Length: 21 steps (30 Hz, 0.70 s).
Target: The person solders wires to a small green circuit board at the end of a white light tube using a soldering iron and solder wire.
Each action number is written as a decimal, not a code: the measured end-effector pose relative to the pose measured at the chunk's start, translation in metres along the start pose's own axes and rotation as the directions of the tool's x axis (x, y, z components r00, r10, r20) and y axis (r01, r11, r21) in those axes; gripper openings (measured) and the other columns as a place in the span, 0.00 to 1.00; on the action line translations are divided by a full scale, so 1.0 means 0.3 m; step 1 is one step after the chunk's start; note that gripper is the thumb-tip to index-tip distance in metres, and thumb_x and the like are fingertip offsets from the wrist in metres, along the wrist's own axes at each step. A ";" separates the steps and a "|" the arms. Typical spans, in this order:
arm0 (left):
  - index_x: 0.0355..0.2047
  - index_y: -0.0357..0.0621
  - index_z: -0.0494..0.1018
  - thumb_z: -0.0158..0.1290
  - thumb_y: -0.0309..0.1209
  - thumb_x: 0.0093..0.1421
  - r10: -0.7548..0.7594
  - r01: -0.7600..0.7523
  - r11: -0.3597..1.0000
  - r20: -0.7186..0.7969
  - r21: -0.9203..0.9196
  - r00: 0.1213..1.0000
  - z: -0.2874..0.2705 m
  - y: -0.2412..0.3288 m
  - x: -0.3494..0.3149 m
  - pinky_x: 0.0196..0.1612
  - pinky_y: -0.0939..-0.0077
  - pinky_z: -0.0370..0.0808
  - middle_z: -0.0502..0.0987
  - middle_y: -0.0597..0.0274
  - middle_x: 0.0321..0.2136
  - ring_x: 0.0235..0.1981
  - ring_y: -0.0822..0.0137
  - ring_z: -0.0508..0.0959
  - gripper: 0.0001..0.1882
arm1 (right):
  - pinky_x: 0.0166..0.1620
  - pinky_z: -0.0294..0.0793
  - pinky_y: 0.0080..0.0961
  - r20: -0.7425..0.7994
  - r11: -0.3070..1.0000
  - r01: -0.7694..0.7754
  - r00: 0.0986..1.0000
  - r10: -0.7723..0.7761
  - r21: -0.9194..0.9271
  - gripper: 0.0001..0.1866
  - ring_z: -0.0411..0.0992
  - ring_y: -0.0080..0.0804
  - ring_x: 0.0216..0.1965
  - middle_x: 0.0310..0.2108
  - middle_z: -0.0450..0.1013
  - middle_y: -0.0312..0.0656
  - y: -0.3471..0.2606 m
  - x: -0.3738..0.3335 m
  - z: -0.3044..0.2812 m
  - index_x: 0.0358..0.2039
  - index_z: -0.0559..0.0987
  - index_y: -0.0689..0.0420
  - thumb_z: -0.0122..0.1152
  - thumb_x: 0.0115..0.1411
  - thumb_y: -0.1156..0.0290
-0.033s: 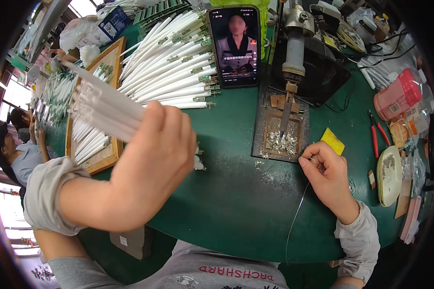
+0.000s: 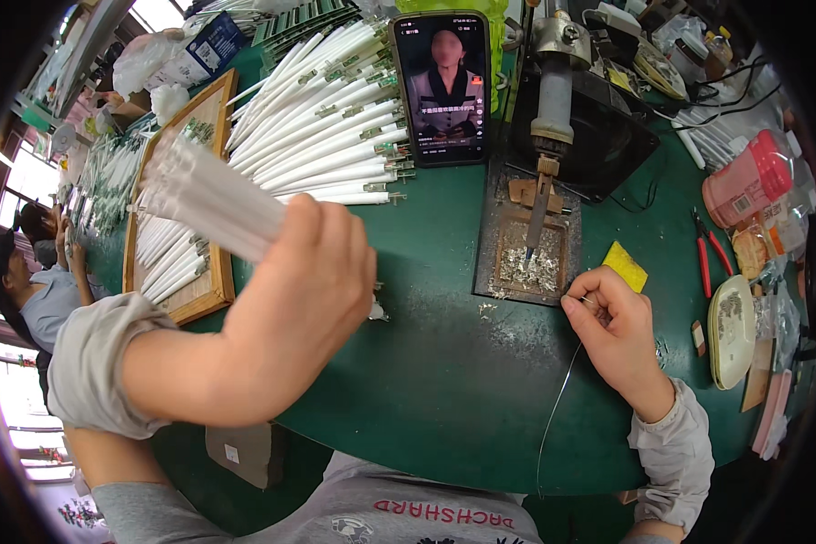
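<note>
Left hand [image 2: 304,290] grips a bundle of white tubes [image 2: 213,204] above the green surface [image 2: 444,381]; right hand [image 2: 612,322] pinches thin wire [image 2: 558,408] beside a solder tray [image 2: 530,263]. Windows [image 2: 9,199] sit far left.

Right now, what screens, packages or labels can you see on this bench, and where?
Phone: propped upright at the table's far middle, black slab, lit screen showing a person.
Blue box: far left, blue and white carton.
Pink bottle: right side, lying down, pale label.
Yellow pad: beside the right hand.
</note>
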<state>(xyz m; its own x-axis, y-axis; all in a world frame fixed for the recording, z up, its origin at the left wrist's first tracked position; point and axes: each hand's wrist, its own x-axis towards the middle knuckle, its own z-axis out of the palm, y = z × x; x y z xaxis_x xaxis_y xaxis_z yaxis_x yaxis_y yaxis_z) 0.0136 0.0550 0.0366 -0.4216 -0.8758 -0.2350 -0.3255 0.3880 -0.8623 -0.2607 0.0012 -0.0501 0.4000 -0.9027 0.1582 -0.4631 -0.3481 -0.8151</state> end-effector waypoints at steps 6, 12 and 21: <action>0.31 0.42 0.70 0.51 0.29 0.48 0.080 -0.070 0.965 0.030 -0.252 0.996 0.063 -0.021 0.023 0.38 0.68 0.66 0.68 0.61 0.26 0.32 0.62 0.70 0.09 | 0.20 0.55 0.17 0.001 1.000 -0.001 1.000 0.001 0.000 0.05 0.58 0.15 0.15 0.13 0.62 0.31 0.006 -0.002 0.002 0.29 0.73 0.60 0.62 0.53 0.79; 0.40 0.36 0.69 0.57 0.29 0.54 0.469 0.074 -0.291 -0.075 -0.954 0.880 0.070 -0.145 0.004 0.32 0.68 0.72 0.76 0.52 0.28 0.30 0.58 0.78 0.15 | 0.20 0.55 0.17 0.010 1.000 0.000 1.000 0.000 -0.011 0.05 0.58 0.15 0.15 0.13 0.62 0.31 0.002 0.002 0.003 0.29 0.73 0.60 0.62 0.53 0.79; 0.44 0.35 0.69 0.53 0.29 0.61 0.591 0.304 -0.681 -0.255 -0.666 0.765 0.123 -0.096 -0.017 0.35 0.77 0.73 0.77 0.60 0.32 0.30 0.72 0.76 0.13 | 0.20 0.54 0.16 0.009 1.000 -0.016 1.000 0.016 -0.021 0.05 0.57 0.14 0.15 0.13 0.62 0.31 0.004 -0.001 0.004 0.28 0.73 0.60 0.62 0.53 0.79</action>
<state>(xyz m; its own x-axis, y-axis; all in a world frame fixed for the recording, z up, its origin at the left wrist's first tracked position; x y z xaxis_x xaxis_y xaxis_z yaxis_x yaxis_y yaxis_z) 0.0563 0.0377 0.0460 -0.7310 -0.3677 -0.5748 -0.4702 -0.3391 0.8148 -0.2605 0.0015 -0.0517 0.3992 -0.9061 0.1401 -0.4864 -0.3388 -0.8054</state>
